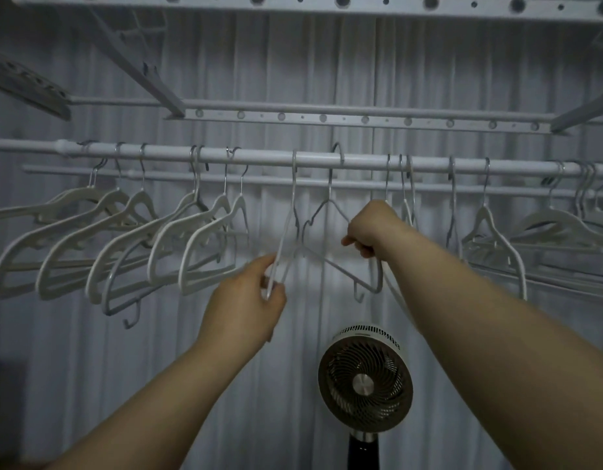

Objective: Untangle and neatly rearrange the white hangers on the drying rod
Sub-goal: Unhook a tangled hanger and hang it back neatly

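Observation:
A white drying rod (259, 154) runs across the view with several white hangers hooked on it. At the middle, two thin white hangers cross each other. My left hand (249, 300) pinches the lower part of the left one (286, 232), which hangs nearly edge-on. My right hand (371, 228) grips the shoulder of the other thin hanger (330, 262), whose frame tilts down to the right. Thicker white hangers hang in a bunch on the left (130, 245) and more on the right (490, 239).
A round standing fan (364, 378) stands below my right forearm. A second, thinner rod (178, 176) runs behind the first. A perforated rail (361, 120) and rack arms lie overhead. Pleated curtains form the background.

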